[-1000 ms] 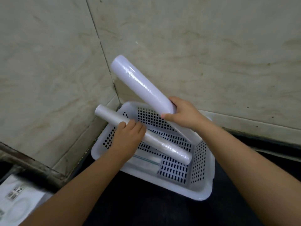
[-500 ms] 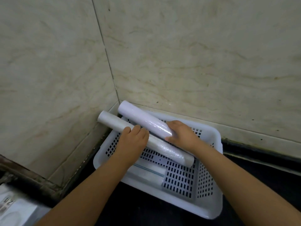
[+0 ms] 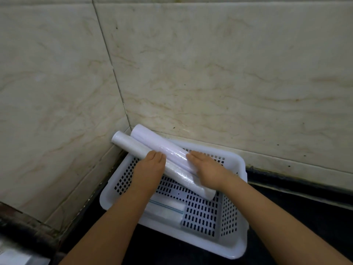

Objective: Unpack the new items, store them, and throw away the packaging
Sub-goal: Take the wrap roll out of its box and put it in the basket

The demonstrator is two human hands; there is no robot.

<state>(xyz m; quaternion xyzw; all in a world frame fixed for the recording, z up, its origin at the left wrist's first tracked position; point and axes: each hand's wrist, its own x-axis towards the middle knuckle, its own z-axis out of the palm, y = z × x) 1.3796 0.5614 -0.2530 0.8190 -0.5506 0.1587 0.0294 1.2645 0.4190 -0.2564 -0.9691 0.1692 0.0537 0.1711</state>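
Two white rolls lie side by side, touching, slanted across a white perforated basket (image 3: 236, 243) on a dark tabletop (image 3: 305, 217), their long axes running from the far-left wall corner down to the near right. The left hand (image 3: 150, 169) rests palm down, fingers curled over the thinner near roll (image 3: 129, 146). The right hand (image 3: 208, 172) lies flat on the lower end of the thicker far roll (image 3: 152, 139), neither clearly gripping. A flat packet (image 3: 166, 209) lies on the basket floor beneath.

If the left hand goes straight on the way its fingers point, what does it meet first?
The left hand already touches the nearer roll; going on, it would probably press into the second roll beside it, though depth is unclear.
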